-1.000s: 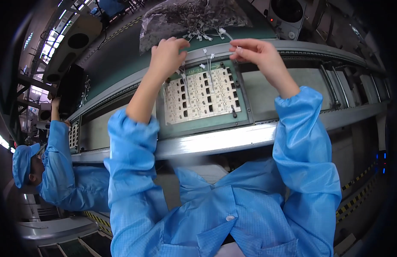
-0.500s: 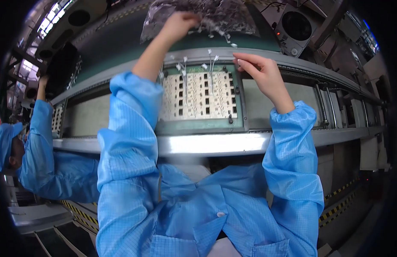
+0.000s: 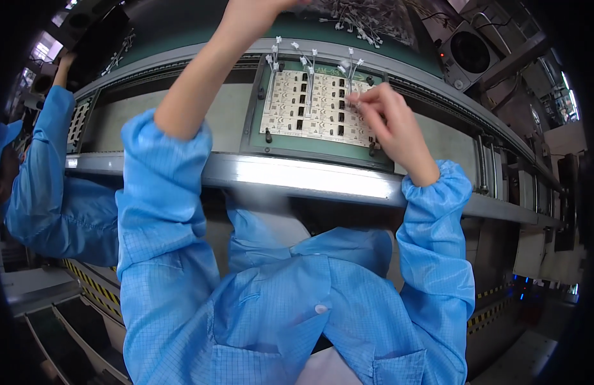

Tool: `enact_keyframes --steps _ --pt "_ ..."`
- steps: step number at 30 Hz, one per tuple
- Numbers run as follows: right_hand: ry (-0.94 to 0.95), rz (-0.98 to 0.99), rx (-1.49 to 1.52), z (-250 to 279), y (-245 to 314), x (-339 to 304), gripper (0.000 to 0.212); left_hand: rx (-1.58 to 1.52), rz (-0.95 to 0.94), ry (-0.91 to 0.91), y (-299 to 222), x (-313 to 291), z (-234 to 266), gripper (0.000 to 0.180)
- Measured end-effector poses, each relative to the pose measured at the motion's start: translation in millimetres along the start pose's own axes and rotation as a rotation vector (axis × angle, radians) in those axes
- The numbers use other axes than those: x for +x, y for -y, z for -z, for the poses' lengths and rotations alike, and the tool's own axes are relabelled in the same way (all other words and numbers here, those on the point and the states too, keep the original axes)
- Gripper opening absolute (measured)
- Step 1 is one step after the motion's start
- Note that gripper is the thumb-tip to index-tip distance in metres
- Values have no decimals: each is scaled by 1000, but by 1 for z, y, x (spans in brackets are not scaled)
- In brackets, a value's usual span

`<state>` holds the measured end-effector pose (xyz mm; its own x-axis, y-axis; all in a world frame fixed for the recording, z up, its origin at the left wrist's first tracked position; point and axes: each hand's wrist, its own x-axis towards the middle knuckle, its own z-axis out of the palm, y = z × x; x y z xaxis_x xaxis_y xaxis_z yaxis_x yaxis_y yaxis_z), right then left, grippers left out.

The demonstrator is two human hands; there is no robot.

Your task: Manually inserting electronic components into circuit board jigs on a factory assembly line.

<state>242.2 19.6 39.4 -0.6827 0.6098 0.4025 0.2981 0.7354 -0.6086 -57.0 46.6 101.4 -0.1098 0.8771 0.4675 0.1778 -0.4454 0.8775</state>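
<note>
A panel of pale circuit boards (image 3: 287,122) with rows of black parts sits in a green fixture (image 3: 310,142) in front of me. Several thin wire leads (image 3: 310,69) with white connectors stand up from the panel, bunched along its far side. My right hand (image 3: 394,125) is over the panel's right part, thumb and forefinger pinched at the lower end of a wire lead (image 3: 352,67). My left hand (image 3: 255,8) reaches past the far rail at the upper edge of the picture. Its fingers are mostly cut off there, so what they touch is hidden.
Beyond the rail (image 3: 229,58), a pile of loose wire leads (image 3: 367,19) lies on the green surface by clear plastic. A round-faced fan or speaker box (image 3: 464,54) stands far right. The metal front rail (image 3: 297,173) runs before me. A co-worker's blue sleeve (image 3: 43,147) is at left.
My right hand has come from beside the panel's far right corner onto the panel. My left hand has gone farther up, partly out of view. The whole view has shifted.
</note>
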Motion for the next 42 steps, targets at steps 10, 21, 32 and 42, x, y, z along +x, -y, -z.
enact_keyframes --steps 10,21,32,42 --pt "-48 34 -243 -27 3 9 5 786 -331 153 -4 -145 31 10" --pt "-30 -188 5 -27 -13 0 9 804 -108 202 14 -164 29 7" --pt "-9 -142 -58 -29 -19 1 9 757 -34 156 18 -174 25 9" --pt "-54 -134 -48 -28 -28 0 9 911 -193 186 15 -171 22 9"
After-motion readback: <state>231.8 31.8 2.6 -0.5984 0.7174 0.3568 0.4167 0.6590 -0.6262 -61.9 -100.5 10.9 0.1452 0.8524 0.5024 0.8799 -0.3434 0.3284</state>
